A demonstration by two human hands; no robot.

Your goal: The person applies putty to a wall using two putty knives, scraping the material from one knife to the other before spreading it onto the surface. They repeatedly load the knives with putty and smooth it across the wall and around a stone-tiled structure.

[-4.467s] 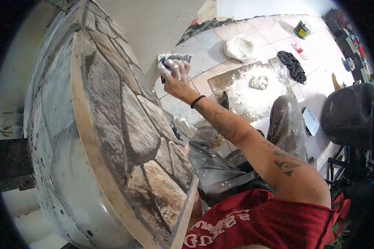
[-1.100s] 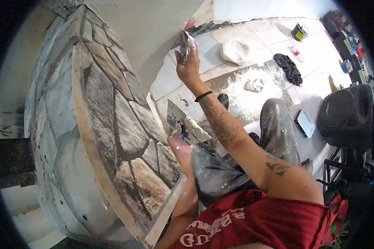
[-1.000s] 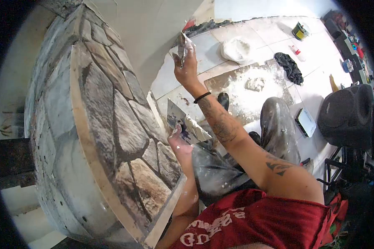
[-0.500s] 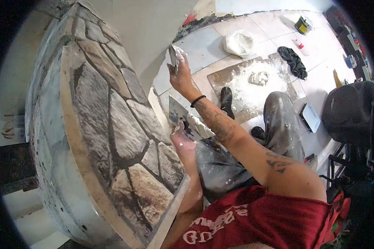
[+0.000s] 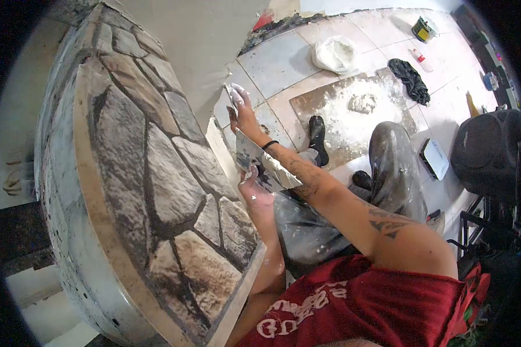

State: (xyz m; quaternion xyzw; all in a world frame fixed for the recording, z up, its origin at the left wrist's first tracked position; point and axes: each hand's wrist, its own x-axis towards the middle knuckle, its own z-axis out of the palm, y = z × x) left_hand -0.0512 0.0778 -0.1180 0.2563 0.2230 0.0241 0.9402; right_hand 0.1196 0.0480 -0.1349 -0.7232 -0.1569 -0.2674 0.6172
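Note:
My right hand (image 5: pixel 248 120), smeared with white plaster, is closed on a putty knife (image 5: pixel 232 97) at the lower edge of the wall. Its blade overlaps the wall in this view, and the handle is mostly hidden by my fingers. Below and closer to me, my left hand (image 5: pixel 257 189) grips a wide metal spreader (image 5: pixel 246 149) from underneath. Dark smudges mark the middle of that blade, and white plaster lies thick along its right edge. My right forearm passes just beyond the spreader.
A stone-patterned counter (image 5: pixel 176 173) rises close on my left. On the tiled floor are a plaster-covered board (image 5: pixel 307 107) with a white lump (image 5: pixel 362 103), a white bag (image 5: pixel 334 55), a dark cloth (image 5: pixel 409 81) and a tin (image 5: pixel 424 30). A black speaker (image 5: pixel 485 150) stands at right.
My right hand has moved slightly left and down along the wall with the putty knife. My left hand and the spreader have stayed nearly still.

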